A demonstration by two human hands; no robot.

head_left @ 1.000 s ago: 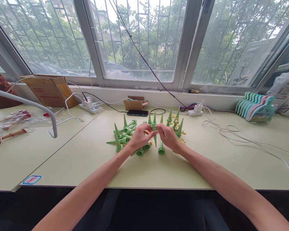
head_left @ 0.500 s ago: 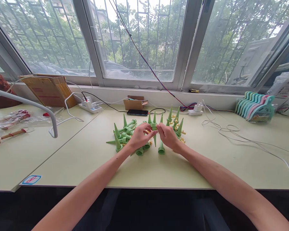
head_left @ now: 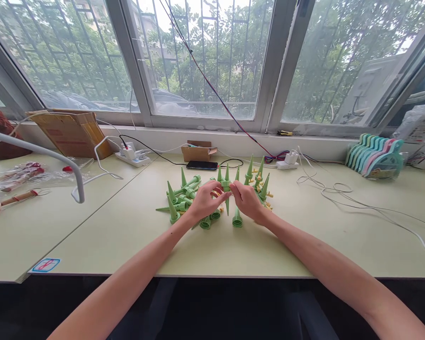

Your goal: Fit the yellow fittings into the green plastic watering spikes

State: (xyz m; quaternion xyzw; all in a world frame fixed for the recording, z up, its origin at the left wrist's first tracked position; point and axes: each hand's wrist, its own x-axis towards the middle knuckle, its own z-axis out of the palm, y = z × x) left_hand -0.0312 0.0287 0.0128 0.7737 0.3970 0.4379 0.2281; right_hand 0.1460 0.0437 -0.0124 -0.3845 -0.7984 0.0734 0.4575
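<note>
In the middle of the table my left hand (head_left: 206,200) is closed on a green plastic watering spike (head_left: 227,207), its pointed end downward, the thumb lying across it. Close against the spike's collar, my right hand (head_left: 247,200) has its fingertips pinched together; what they grip is hidden. To the left lies a heap of green watering spikes (head_left: 188,192), some upright, some on their sides. Right of my hands stand several more spikes (head_left: 264,188) with small yellow valves (head_left: 270,194) around them. One spike (head_left: 237,219) rests with its round threaded opening facing me.
Behind the heap are a phone (head_left: 201,165) and a small cardboard box (head_left: 198,152). Power strips (head_left: 134,158) and a white cable (head_left: 357,203) lie on the table. A grey metal bar (head_left: 49,148) crosses the left side. Pastel hangers (head_left: 375,158) stand at the right.
</note>
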